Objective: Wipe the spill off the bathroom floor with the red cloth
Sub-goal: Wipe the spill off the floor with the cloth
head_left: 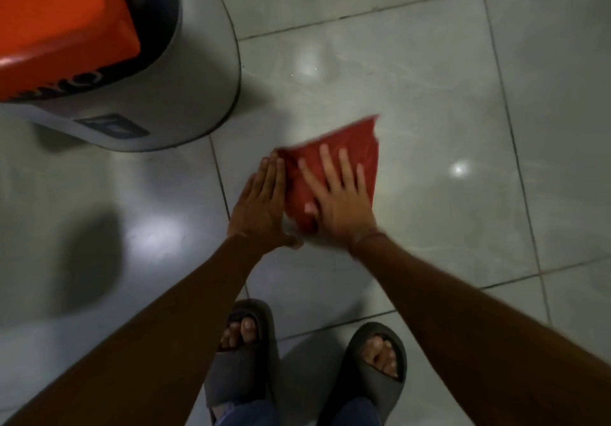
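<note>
The red cloth [355, 143] lies spread flat on the pale grey floor tiles [429, 72] in the middle of the view. My right hand [340, 201] presses down on its near half, palm flat and fingers spread. My left hand [264, 204] rests flat on the tile with its fingers together, touching the cloth's left edge. The cloth's far corner is blurred. I cannot make out a spill; the tiles only show shiny light reflections.
A large grey round container [158, 95] with an orange bin [59, 19] on top stands at the upper left, close to my left hand. My feet in dark grey slides [370, 379] stand just behind my hands. Open tile floor stretches to the right and far side.
</note>
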